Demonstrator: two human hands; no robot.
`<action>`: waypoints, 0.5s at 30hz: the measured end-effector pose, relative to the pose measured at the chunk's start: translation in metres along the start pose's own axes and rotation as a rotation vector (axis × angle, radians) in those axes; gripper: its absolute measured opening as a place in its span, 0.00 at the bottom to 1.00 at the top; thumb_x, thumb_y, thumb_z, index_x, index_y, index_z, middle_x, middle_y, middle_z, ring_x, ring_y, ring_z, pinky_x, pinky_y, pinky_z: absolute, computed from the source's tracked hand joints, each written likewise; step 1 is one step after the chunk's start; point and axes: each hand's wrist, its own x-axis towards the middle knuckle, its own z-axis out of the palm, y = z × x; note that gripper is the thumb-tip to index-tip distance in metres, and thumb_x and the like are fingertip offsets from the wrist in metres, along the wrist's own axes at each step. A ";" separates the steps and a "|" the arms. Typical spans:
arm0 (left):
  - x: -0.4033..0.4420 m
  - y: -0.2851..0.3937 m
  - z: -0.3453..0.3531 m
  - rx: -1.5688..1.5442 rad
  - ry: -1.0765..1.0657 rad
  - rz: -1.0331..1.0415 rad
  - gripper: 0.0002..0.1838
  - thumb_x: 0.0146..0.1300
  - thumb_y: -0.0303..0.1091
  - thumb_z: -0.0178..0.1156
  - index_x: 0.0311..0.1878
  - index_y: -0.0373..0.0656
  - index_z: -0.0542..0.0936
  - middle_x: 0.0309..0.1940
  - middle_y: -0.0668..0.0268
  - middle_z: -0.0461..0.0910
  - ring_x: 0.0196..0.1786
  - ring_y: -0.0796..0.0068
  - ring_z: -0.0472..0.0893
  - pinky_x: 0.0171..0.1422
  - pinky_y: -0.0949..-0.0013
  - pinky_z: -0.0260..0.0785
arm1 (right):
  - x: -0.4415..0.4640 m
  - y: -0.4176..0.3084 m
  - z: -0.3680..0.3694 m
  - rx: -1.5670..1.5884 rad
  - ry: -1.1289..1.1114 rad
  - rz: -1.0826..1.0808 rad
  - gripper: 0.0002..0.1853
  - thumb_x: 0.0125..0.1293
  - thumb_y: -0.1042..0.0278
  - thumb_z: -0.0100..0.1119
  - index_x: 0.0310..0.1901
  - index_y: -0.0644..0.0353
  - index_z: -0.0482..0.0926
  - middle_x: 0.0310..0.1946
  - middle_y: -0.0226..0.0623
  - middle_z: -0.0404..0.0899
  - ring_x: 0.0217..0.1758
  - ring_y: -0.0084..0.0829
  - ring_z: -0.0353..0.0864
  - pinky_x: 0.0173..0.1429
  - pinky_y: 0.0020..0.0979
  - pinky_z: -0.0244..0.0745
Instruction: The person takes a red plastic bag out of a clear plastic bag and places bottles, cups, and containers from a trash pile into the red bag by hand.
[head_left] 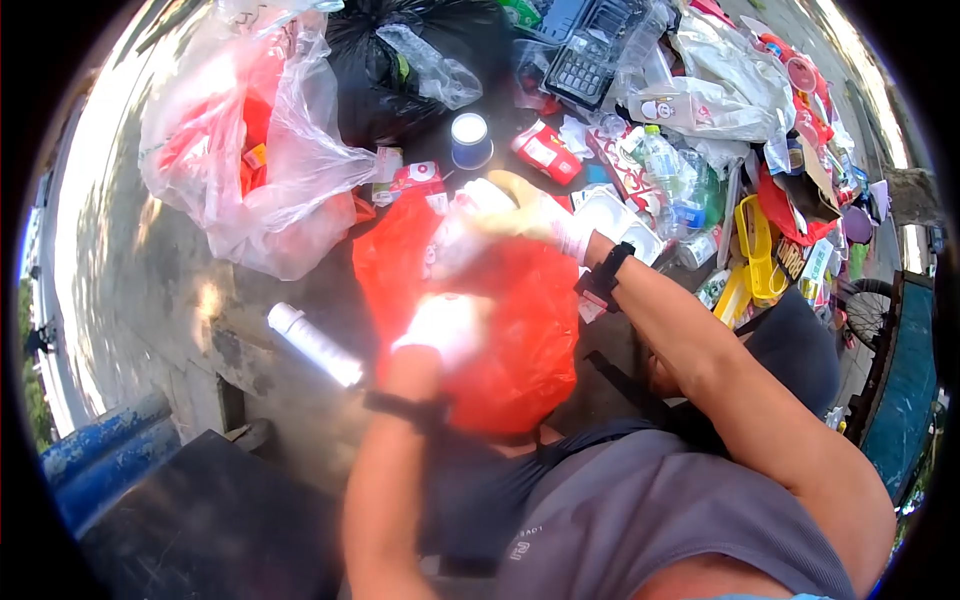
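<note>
Right hand (530, 211) grasping pale plastic (455, 238); left hand (445, 328) blurred, grip we cannot tell; red bag (522, 335) beneath both, probably for easy reach; white bottle (314, 343) left of both.

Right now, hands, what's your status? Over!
Right hand: grip closed on pale item, above red bag. Left hand: blurred, over bag, grip unclear. Cup stands beyond, blocking neither hand.
</note>
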 end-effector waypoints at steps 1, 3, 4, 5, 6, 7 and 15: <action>-0.006 0.001 -0.006 -0.036 0.006 0.002 0.22 0.73 0.41 0.57 0.65 0.45 0.85 0.57 0.45 0.88 0.63 0.45 0.86 0.72 0.50 0.76 | -0.001 0.005 0.003 0.041 -0.058 -0.003 0.47 0.61 0.45 0.82 0.73 0.69 0.73 0.66 0.51 0.82 0.68 0.41 0.85 0.71 0.41 0.80; -0.020 0.002 -0.015 -0.113 0.011 0.007 0.25 0.74 0.44 0.58 0.69 0.43 0.83 0.60 0.43 0.87 0.66 0.44 0.84 0.73 0.51 0.75 | -0.007 0.019 0.012 0.127 -0.173 0.001 0.46 0.63 0.46 0.80 0.73 0.70 0.73 0.67 0.50 0.81 0.67 0.40 0.84 0.70 0.41 0.80; -0.032 0.005 -0.028 -0.162 -0.004 -0.021 0.30 0.74 0.48 0.58 0.73 0.38 0.80 0.64 0.43 0.85 0.70 0.45 0.82 0.75 0.53 0.74 | -0.011 0.025 0.017 0.140 -0.197 0.019 0.45 0.64 0.45 0.80 0.72 0.69 0.73 0.66 0.50 0.82 0.67 0.40 0.85 0.70 0.41 0.80; -0.039 -0.003 -0.026 -0.212 0.044 -0.036 0.31 0.74 0.48 0.58 0.73 0.37 0.80 0.65 0.43 0.85 0.71 0.46 0.82 0.76 0.54 0.73 | -0.014 0.031 0.022 0.154 -0.221 0.038 0.44 0.65 0.45 0.79 0.72 0.69 0.73 0.66 0.50 0.82 0.67 0.40 0.85 0.69 0.41 0.80; -0.045 -0.010 -0.024 -0.263 0.095 -0.051 0.32 0.74 0.48 0.58 0.74 0.37 0.79 0.66 0.44 0.84 0.72 0.47 0.82 0.76 0.55 0.73 | -0.017 0.037 0.027 0.165 -0.247 0.055 0.43 0.66 0.45 0.78 0.71 0.69 0.74 0.65 0.50 0.83 0.66 0.40 0.85 0.69 0.41 0.80; -0.055 -0.008 -0.034 -0.354 0.054 -0.110 0.33 0.73 0.48 0.57 0.75 0.37 0.78 0.69 0.44 0.83 0.73 0.49 0.82 0.78 0.57 0.72 | -0.016 0.051 0.034 0.129 -0.264 0.084 0.42 0.67 0.44 0.77 0.71 0.68 0.75 0.64 0.49 0.83 0.66 0.41 0.85 0.68 0.42 0.80; -0.091 -0.001 -0.032 -0.147 0.015 -0.322 0.37 0.72 0.55 0.60 0.75 0.38 0.78 0.64 0.41 0.85 0.69 0.43 0.84 0.74 0.52 0.75 | -0.047 0.051 0.073 -0.187 -0.640 0.047 0.38 0.73 0.38 0.68 0.71 0.62 0.78 0.66 0.53 0.84 0.69 0.49 0.84 0.71 0.44 0.78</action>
